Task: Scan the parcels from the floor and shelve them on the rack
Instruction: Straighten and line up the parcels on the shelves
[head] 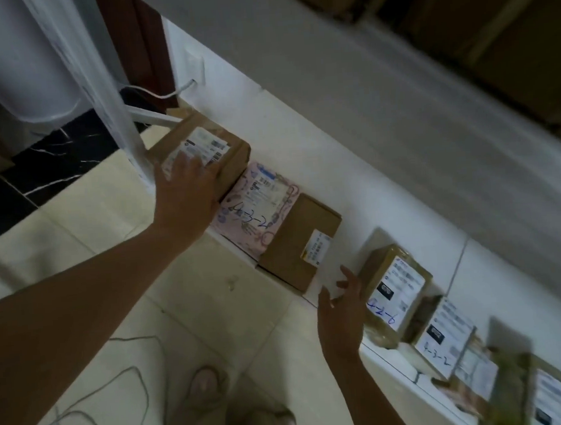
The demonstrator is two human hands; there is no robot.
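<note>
A row of parcels stands on a white rack shelf (392, 363) that runs diagonally across the tilted head view. My left hand (186, 189) lies flat on the front of a brown cardboard box (208, 144) with a white label at the row's far end. Beside it lies a pink patterned parcel (255, 210) marked in blue pen, then a plain brown box (299, 244). My right hand (341, 311) hangs with fingers spread, holding nothing, just left of a taped brown parcel (396, 290) with a white label. More labelled parcels (447, 336) follow at lower right.
A white upright post (112, 101) wrapped in plastic stands at the shelf's far end. A white wall (348, 108) backs the shelf, with a socket and cable. Pale floor tiles (186, 302) lie below, grey cable loops (97, 417) on them. My foot in a sandal (205, 387) shows at bottom.
</note>
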